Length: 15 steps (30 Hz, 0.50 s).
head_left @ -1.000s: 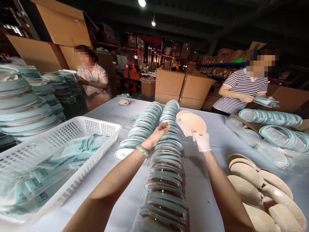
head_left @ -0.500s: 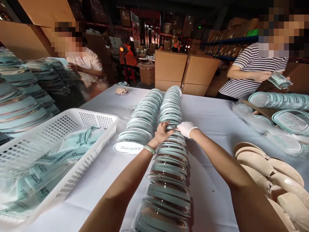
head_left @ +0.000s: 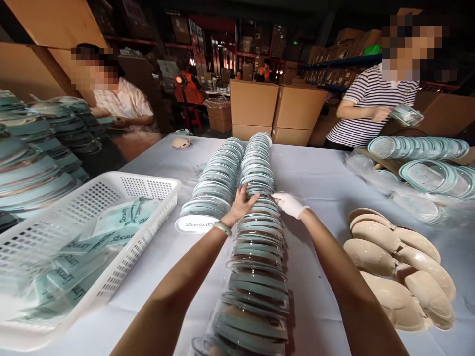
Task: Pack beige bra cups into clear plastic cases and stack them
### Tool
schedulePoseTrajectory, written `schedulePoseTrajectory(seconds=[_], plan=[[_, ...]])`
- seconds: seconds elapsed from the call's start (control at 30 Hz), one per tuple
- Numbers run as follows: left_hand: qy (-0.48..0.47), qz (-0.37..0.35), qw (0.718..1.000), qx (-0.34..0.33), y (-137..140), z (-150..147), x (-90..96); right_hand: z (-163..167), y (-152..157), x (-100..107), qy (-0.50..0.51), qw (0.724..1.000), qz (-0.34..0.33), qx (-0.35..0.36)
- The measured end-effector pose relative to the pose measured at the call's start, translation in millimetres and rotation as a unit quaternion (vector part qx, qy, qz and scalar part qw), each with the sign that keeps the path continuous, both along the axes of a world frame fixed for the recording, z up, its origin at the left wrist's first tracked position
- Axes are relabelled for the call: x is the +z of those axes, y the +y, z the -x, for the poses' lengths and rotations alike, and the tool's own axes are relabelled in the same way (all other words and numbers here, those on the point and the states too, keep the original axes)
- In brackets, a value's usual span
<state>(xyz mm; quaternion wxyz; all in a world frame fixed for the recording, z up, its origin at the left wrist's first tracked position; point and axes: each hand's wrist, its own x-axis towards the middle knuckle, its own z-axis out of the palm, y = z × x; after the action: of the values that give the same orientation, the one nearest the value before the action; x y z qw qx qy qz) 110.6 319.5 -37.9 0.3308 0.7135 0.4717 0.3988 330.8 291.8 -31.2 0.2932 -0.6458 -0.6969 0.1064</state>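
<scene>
A long row of round clear cases with teal rims (head_left: 258, 247) lies on its side down the middle of the white table (head_left: 319, 178). My left hand (head_left: 241, 201), bare with a green bangle at the wrist, presses on the left side of one case partway along the row. From the other side my right hand (head_left: 287, 202), in a white glove, touches the same case. Both sets of fingers close in on that case. A second, shorter row of cases (head_left: 215, 183) runs beside it on the left.
A white perforated basket (head_left: 111, 232) of teal packets stands at left, with stacked cases (head_left: 33, 158) behind. Beige rounded cups (head_left: 397, 267) lie at right, more cases (head_left: 419, 158) beyond. A striped-shirted person (head_left: 371, 104) stands far right; another person (head_left: 118, 104) sits far left. Cardboard boxes (head_left: 274, 111) stand behind the table.
A second ago my right hand held a beige cup above the row. Both hands then came down onto the row, the cup no longer visible, and stay there now.
</scene>
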Motion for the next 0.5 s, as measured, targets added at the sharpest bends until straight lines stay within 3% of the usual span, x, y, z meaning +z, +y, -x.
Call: schedulePoseTrajectory(seconds=[0.07,0.13,0.23,0.3,0.4,0.5], plan=[[-0.033,0.011,0.999,-0.028,-29.4,25.8,7.5,-8.0,-40.3,-11.0,0.092,0.994,-0.058,-0.022],[-0.095,0.047,0.992,-0.067,-72.2,64.6,3.5,-7.2,-95.6,-36.5,0.208,0.971,-0.115,-0.031],[-0.200,0.093,0.974,-0.055,-150.5,127.7,-29.6,13.3,-186.1,-97.8,0.389,0.912,-0.127,0.018],[-0.213,0.103,0.972,-0.010,-198.7,156.8,-61.8,35.8,-232.3,-139.0,0.412,0.907,-0.090,-0.001],[-0.195,0.153,0.969,0.001,-245.8,165.1,-100.7,70.0,-259.8,-171.7,0.401,0.913,-0.071,-0.036],[-0.167,0.162,0.972,-0.020,-262.6,141.5,-113.3,92.3,-249.7,-162.8,0.384,0.921,-0.064,-0.029]])
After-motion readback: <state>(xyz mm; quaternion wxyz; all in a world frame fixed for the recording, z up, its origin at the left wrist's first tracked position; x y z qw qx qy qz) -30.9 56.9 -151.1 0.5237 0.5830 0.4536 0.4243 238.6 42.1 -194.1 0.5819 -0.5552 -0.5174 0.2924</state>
